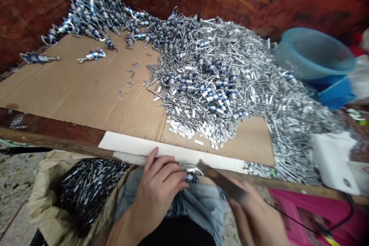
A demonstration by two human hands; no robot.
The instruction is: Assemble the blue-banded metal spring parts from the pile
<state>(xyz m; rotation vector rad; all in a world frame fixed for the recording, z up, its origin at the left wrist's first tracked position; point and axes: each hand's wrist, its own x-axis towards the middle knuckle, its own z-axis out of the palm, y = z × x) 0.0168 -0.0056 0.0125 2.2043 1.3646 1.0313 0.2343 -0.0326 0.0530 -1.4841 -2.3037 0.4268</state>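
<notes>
My left hand (161,184) is closed on a silver-and-blue metal fitting (191,177) with a curved hook, held at the bench's front edge above my lap. Its fingers wrap the fitting from the left and hide part of it. In my right hand (253,211), smeared by motion, is a dark, flat hand tool (223,182) whose exact kind I cannot make out. The tool's tip points up and left, close to the fitting. A white strip (173,153) lies along the bench edge just beyond my hands.
Cardboard (72,80) covers the bench, bearing a heap of similar fittings (95,11) and a large pile of small silver plates (245,57). A blue tub (315,55) stands at the right. Below left is an open paper sack (46,188) of metal parts; below right, a pink stool (285,203).
</notes>
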